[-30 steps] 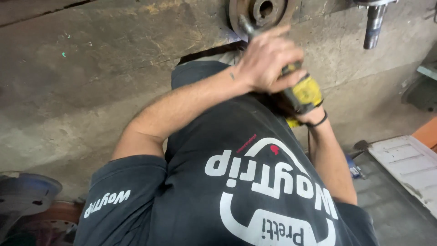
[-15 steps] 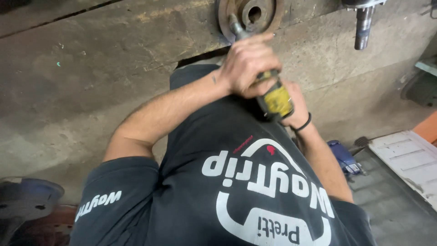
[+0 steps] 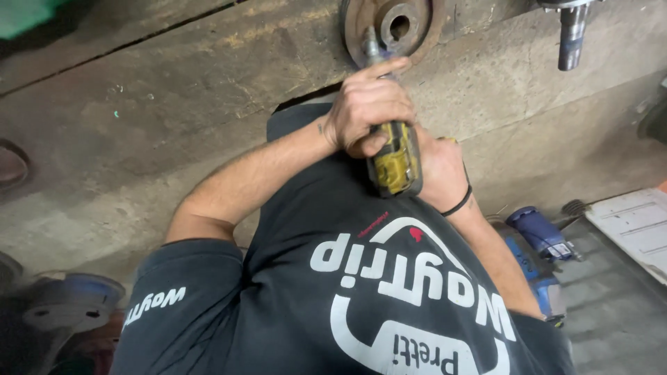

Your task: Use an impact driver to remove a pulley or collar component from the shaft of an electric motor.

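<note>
Gripping the yellow power tool (image 3: 394, 161), the left hand (image 3: 365, 104) is fully closed around its body; the right hand (image 3: 436, 172) wraps its underside; the tool's tip meets the rusty brake disc (image 3: 392, 24).

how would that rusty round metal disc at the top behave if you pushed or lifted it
The rusty disc looks like thick solid metal, so it is probably heavy for its size and fully stiff. Its rough rusted face should grip rather than slip. Round with a centre hole, it might roll if stood on edge; lying flat against the concrete, it seems stable.
</note>
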